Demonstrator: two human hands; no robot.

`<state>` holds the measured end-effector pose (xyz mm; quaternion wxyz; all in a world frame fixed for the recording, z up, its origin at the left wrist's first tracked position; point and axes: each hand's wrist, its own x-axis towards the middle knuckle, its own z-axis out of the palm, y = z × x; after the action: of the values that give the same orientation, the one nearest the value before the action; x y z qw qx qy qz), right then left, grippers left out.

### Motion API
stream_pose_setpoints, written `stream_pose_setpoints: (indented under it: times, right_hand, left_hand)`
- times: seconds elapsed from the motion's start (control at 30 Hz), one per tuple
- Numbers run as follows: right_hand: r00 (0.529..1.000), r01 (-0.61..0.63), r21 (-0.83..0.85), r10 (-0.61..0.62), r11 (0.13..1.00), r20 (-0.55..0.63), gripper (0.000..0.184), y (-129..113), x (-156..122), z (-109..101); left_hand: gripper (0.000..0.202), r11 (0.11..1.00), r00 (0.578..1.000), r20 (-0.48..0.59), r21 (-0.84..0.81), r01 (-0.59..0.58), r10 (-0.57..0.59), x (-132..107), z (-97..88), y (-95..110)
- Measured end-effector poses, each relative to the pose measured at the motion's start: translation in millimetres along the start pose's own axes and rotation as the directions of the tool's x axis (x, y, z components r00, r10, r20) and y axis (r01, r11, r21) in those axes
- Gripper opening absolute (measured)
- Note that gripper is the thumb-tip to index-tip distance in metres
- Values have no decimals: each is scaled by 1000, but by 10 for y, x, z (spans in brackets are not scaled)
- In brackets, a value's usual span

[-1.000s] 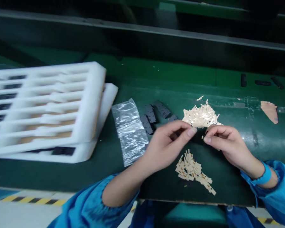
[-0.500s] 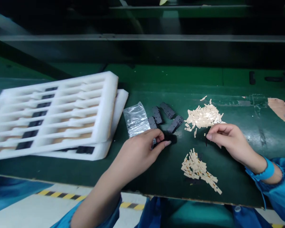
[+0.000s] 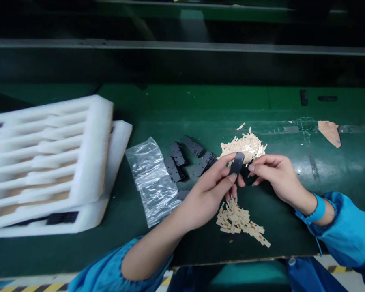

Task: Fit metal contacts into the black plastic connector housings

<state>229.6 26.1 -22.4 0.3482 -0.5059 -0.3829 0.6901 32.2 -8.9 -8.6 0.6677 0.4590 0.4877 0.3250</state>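
My left hand (image 3: 211,192) is closed on a thin black plate (image 3: 237,162) with small holes, its thumb on the near end and the plate tilted up. Close by on its right, my right hand (image 3: 275,172) pinches a small dark piece (image 3: 248,167) with a pale tip; its exact kind is too small to tell. Behind both hands lies a heap of small cream-coloured pieces (image 3: 246,144), partly covered by the left fingers. A second heap of cream strips with brownish marks (image 3: 241,219) lies nearer the table edge. Stacks of similar black plates (image 3: 178,154) rest left of the hands.
A clear plastic bag (image 3: 153,180) lies flat beside the black stacks. White slotted foam trays (image 3: 105,162) are piled at the left, with dark parts in some slots. Far right on the green table (image 3: 292,117) are a torn brown scrap (image 3: 330,133) and two black pieces (image 3: 304,97).
My left hand has lifted a black plate off the table and brought it right, near my right hand. The right hand still pinches its small piece. The whole view has shifted.
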Motion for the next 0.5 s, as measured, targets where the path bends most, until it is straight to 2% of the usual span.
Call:
stream_pose_setpoints:
  times: [0.07, 0.17, 0.33, 0.5]
  right_hand:
    - [1000, -10, 10, 10, 1000, -17, 16, -1, 2, 18]
    - [999, -9, 1, 9, 1000, -39, 15, 2, 3, 34]
    - [998, -7, -25, 5, 1000, -59, 16, 5, -10, 47]
    - [996, 62, -62, -65, 996, -62, 16, 0, -42, 86]
  left_hand:
    - [56, 998, 999, 35, -63, -4, 6, 2, 33, -39]
    - [63, 998, 999, 26, -67, -22, 24, -28, 51, -76]
    - [63, 999, 1000, 6, -28, -30, 30, -62, 71, -111]
    - [63, 999, 999, 0, 20, -44, 44, -66, 87, -130]
